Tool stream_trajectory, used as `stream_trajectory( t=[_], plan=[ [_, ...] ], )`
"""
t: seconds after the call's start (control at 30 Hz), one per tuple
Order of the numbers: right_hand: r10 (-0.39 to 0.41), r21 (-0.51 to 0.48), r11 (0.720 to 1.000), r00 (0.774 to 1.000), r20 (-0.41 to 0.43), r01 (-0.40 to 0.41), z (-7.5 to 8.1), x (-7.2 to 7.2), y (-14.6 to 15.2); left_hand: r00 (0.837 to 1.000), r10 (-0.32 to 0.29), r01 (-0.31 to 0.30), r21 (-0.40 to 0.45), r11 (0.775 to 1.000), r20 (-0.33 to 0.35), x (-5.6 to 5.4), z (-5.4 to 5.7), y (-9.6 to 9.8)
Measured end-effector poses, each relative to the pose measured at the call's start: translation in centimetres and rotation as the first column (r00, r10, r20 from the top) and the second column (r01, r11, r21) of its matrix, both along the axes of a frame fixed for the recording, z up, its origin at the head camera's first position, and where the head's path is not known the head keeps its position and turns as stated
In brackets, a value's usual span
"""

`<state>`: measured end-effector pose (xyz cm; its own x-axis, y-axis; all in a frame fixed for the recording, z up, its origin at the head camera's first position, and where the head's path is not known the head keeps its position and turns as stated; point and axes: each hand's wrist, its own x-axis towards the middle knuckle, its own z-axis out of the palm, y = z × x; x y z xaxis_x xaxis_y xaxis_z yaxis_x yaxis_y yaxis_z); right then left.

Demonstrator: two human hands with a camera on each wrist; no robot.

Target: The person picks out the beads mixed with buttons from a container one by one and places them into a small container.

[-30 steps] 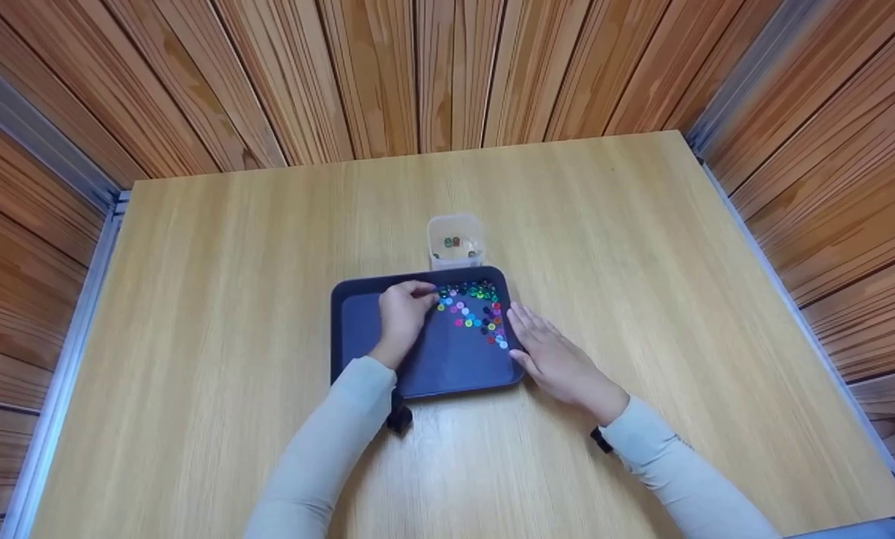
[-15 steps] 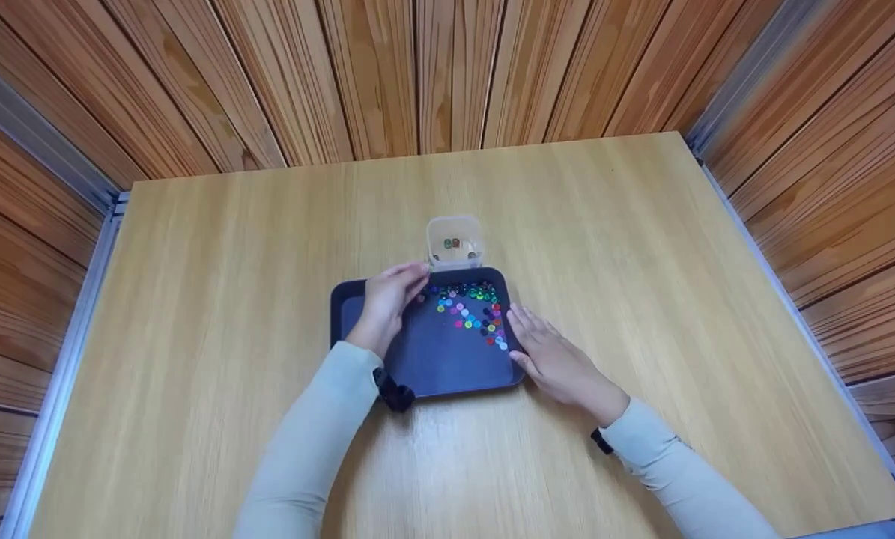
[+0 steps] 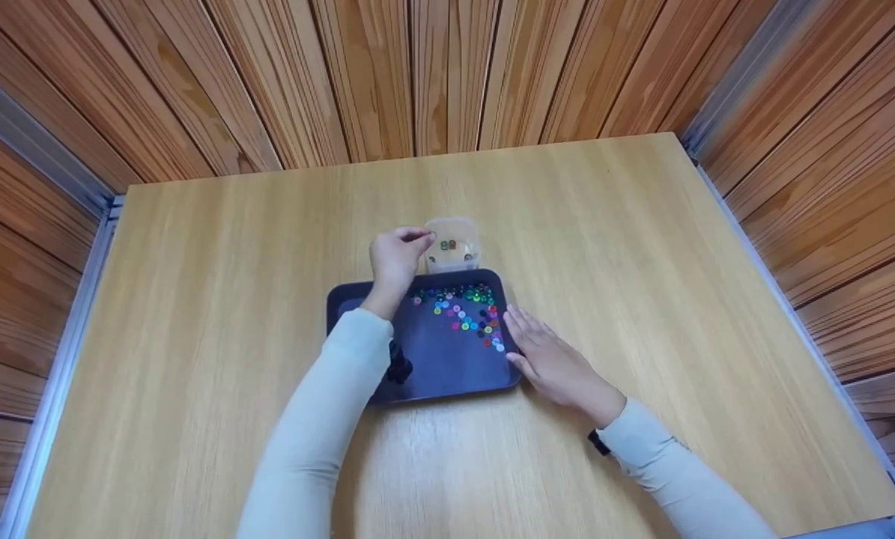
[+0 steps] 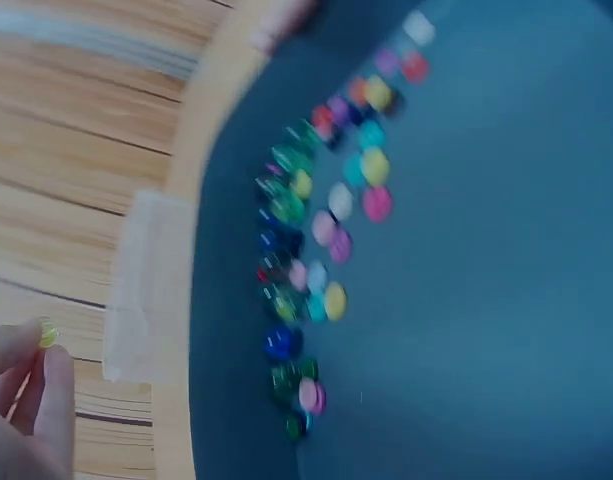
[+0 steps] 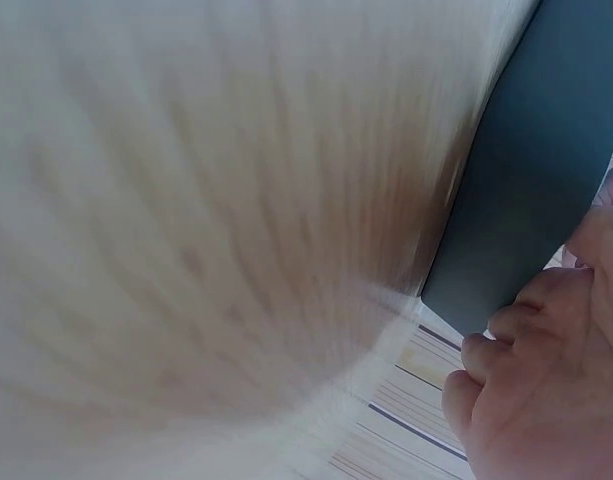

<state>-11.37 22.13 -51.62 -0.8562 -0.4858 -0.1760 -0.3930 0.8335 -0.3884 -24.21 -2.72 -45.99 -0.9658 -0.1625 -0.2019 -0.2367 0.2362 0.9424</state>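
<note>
My left hand [image 3: 396, 260] reaches past the far rim of the dark blue tray [image 3: 454, 368], its fingertips at the left edge of a clear plastic box [image 3: 453, 266]. Between thumb and finger it pinches a small yellow see-through bead [image 4: 48, 332], plain in the left wrist view. My right hand [image 3: 556, 363] lies with straight fingers against the tray's right side. In the tray, colourful buttons [image 4: 375, 166] spread diagonally, while glossy see-through beads [image 4: 283, 342] gather along the far wall. Several beads [image 3: 448, 245] lie inside the box.
The box stands right behind the tray's far wall. Both are on a light wooden table [image 3: 192, 337], with wood-plank walls [image 3: 380, 82] at the back and sides. A black wrist device [image 3: 398, 365] hangs from the left sleeve over the tray.
My left hand has moved from the beads at the tray's far wall, up and away over the rim to the box. The right hand keeps its place at the tray's side.
</note>
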Motion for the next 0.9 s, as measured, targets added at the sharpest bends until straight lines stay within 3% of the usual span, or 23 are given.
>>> stream_trajectory(
  t=[0.07,0.23,0.3,0.4,0.6,0.7,0.9],
  plan=[
    [-0.002,-0.005,1.0,1.0,0.004,0.002,0.0,0.0,0.0,0.997,-0.07,0.064,-0.151,0.986,-0.033,-0.1,0.1,0.3],
    [-0.002,-0.009,1.0,1.0,0.006,0.002,0.1,0.0,0.0,0.97,-0.226,0.178,-0.384,0.906,-0.084,-0.3,0.4,0.8],
    [0.0,-0.008,1.0,1.0,0.004,0.0,0.1,0.0,0.0,0.96,-0.261,0.197,-0.419,0.886,-0.101,-0.3,0.4,1.0],
    [0.007,-0.014,1.0,1.0,-0.002,-0.007,0.1,0.0,0.1,0.951,-0.287,0.21,-0.436,0.875,-0.118,-0.3,0.4,1.3],
    [0.016,-0.022,1.0,1.0,-0.01,-0.016,0.0,0.0,0.1,0.945,-0.301,0.224,-0.415,0.882,-0.127,-0.2,0.2,1.6],
    [0.007,-0.025,1.0,1.0,0.006,-0.007,0.1,0.0,0.0,0.952,-0.281,0.214,-0.398,0.892,-0.12,-0.2,0.1,1.5],
    [0.004,-0.033,0.999,1.0,0.012,-0.003,0.1,0.0,0.0,0.972,-0.204,0.162,-0.299,0.94,-0.116,0.1,0.0,0.9]
  ],
)
